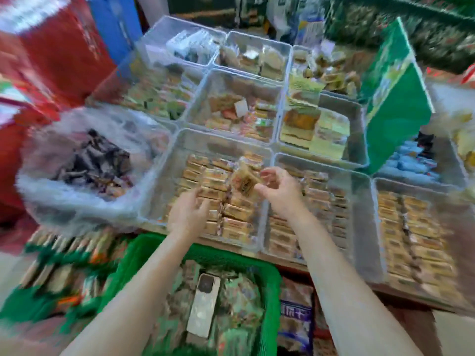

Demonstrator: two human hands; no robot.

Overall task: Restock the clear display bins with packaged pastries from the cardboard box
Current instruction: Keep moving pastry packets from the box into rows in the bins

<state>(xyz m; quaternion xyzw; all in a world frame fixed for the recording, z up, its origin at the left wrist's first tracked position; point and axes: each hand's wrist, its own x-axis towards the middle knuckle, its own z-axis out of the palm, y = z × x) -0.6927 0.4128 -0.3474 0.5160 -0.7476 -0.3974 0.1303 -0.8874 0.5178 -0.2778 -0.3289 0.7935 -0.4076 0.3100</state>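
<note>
A clear display bin (pixel 164 176) in the front row holds rows of tan packaged pastries (pixel 231 214). My right hand (pixel 280 191) is above it, with a single wrapped pastry (pixel 244 182) pinched between thumb and fingers. My left hand (pixel 187 211) hovers over the bin's near left part with fingers loosely curled downward, touching or nearly touching the packets there; the blur hides whether it grips one. Two more bins of similar pastries (pixel 318 201) (pixel 416 237) stand to the right. No cardboard box shows plainly.
More clear bins (pixel 205 98) of mixed snacks fill the rows behind. A plastic bag with dark packets (pixel 92 163) sits at left. A green basket (pixel 272 278) below holds packets and a phone (pixel 204 304). A green carton (pixel 395 98) stands at right, red boxes (pixel 51 47) at left.
</note>
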